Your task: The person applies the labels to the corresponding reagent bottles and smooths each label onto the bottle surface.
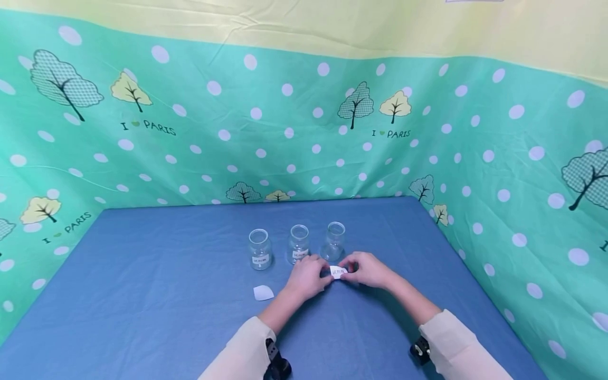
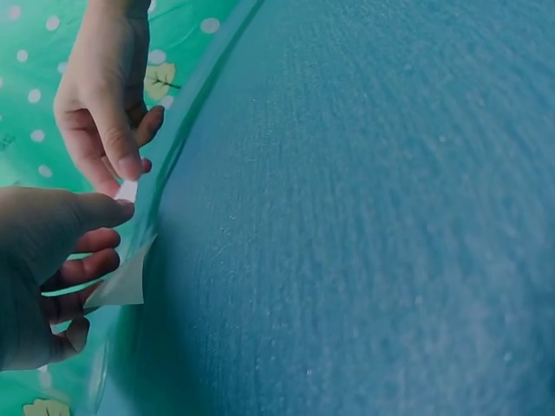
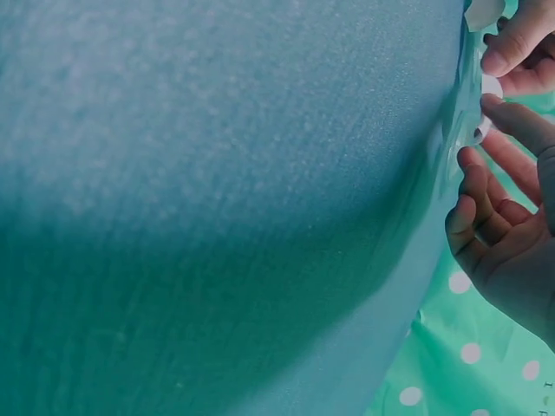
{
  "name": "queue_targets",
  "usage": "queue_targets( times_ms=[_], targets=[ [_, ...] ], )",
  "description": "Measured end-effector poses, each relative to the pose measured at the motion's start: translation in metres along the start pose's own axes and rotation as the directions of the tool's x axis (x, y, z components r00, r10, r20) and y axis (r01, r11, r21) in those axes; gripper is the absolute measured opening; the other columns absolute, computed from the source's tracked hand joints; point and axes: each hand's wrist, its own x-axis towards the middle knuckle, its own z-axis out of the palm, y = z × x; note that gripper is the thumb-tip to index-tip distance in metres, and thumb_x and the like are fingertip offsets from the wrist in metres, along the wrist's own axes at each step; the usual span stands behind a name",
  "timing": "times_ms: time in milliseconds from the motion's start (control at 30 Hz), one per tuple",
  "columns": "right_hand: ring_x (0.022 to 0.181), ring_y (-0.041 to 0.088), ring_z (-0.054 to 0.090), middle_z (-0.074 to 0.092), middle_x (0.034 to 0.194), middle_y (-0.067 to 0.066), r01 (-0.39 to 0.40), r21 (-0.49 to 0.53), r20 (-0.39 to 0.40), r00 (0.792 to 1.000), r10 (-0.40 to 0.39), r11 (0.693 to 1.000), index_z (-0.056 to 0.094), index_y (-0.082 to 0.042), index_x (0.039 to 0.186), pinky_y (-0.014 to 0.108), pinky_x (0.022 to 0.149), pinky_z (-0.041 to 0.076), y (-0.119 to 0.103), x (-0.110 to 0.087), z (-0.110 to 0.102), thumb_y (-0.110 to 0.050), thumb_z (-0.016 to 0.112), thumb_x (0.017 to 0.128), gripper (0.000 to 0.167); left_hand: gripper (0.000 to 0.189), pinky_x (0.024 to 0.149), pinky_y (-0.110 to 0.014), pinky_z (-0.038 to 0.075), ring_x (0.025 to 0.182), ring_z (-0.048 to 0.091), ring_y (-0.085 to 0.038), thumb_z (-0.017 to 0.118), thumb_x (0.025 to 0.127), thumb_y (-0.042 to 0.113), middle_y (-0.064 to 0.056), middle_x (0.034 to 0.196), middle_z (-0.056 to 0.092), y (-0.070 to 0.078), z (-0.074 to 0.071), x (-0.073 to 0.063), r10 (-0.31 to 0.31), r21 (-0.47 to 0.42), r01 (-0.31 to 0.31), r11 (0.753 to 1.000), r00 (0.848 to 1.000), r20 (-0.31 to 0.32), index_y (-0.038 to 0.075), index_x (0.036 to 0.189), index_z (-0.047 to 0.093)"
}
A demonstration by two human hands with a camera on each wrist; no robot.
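A small white label with dark handwriting is held between both hands, just in front of the rightmost glass jar. My left hand pinches its left end between thumb and finger. The right hand pinches the opposite end; in the right wrist view its other fingers curl loosely. Left of that jar are a middle jar, partly hidden by the left hand, and a left jar, both bearing written white labels. No label shows on the rightmost jar.
A slightly curled piece of white paper lies on the blue tablecloth, left of the left forearm. Green dotted curtains with tree prints border the table at the back and sides.
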Motion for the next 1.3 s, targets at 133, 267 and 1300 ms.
queue_targets(
  times_ms=[133,267,1300],
  targets=[
    [0.063,0.01,0.048,0.056,0.074,-0.002,0.013,0.014,-0.006,1.0,-0.013,1.0,0.07,-0.008,0.099,0.02,0.055,0.041,-0.004,0.0,-0.002,-0.018,0.073,0.08,0.022,0.02,0.071,-0.035,0.043,0.078,0.055,-0.016,0.068,0.082,0.034,0.004,0.082,0.06,-0.002,-0.004,-0.001,0.021,-0.046,-0.021,0.999,1.0,-0.005,0.016,0.091,0.07],
    [0.062,0.009,0.048,0.055,0.074,-0.003,0.012,0.021,-0.009,1.0,-0.012,1.0,0.07,-0.009,0.1,0.019,0.055,0.042,-0.005,0.0,-0.002,-0.018,0.072,0.081,0.021,0.016,0.073,-0.031,0.045,0.079,0.055,-0.014,0.067,0.084,0.03,0.004,0.082,0.062,-0.004,-0.007,-0.001,0.032,-0.132,-0.032,0.991,0.999,-0.002,0.016,0.09,0.07],
    [0.062,0.008,0.049,0.058,0.076,-0.007,0.142,0.045,-0.169,0.977,-0.133,0.989,0.071,-0.018,0.097,0.02,0.057,0.044,-0.047,-0.007,-0.001,-0.022,0.072,0.082,0.015,0.019,0.062,-0.023,0.046,0.067,0.053,-0.008,0.062,0.085,0.021,-0.005,0.082,0.067,-0.016,-0.026,-0.015,-0.14,-0.636,0.167,0.754,0.986,0.093,0.006,0.091,0.07]
  ],
)
